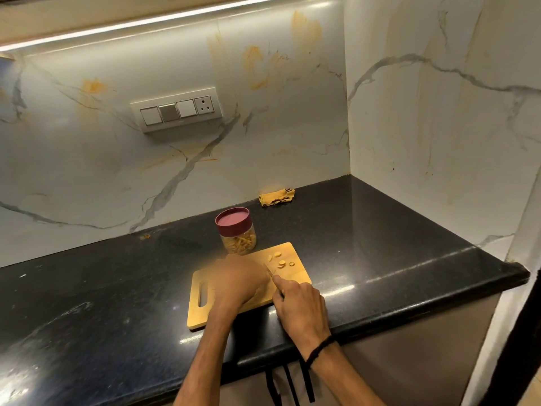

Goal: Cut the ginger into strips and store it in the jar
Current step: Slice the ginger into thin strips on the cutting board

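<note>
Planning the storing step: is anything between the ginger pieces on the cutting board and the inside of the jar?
Yes. The round maroon lid is on the clear plastic jar, closing its mouth. The jar stands just behind the wooden cutting board. Nothing visible lies between it and the pale ginger slices.

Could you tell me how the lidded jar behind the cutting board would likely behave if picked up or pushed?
The jar looks clear and smooth, so it may be slippery. Holding only thin strips, it is probably light. Squat, it should slide on the glossy counter rather than tip.
</note>
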Available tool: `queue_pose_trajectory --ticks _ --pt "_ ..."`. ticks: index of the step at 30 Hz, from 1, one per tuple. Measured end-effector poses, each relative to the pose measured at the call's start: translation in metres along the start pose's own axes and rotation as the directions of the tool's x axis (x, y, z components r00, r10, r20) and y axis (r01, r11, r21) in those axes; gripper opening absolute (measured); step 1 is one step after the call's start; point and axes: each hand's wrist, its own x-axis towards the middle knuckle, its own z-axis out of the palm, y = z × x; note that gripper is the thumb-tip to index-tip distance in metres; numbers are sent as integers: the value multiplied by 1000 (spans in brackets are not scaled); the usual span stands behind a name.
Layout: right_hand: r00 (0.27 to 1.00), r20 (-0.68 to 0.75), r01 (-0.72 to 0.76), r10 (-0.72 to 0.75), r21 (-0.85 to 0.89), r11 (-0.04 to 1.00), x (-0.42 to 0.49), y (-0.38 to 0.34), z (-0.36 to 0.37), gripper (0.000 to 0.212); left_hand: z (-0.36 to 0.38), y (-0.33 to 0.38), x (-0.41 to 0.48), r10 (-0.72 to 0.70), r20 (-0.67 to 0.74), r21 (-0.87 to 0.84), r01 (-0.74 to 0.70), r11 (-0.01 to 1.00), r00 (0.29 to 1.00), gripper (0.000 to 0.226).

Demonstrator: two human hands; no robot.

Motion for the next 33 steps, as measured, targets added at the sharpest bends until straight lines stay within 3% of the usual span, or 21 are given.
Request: queue_pose_trajectory --ticks 7,12,19,33 --pt "1000 29 7 -2 -170 985 -13 -4 3 37 -2 4 -3 -15 -9 29 15 999 1000 18" --pt "997 76 -8 15 -86 996 -33 13 -10 41 -4 5 -4 12 3 39 -12 999 1000 17" --pt "999 21 -26 25 31 999 -18 6 -17 40 0 2 -5 -11 2 -5 11 1000 1000 15" --pt "1000 11 1 -2 43 999 -3 -2 -9 40 8 5 0 -126 -14 -118 124 985 992 9"
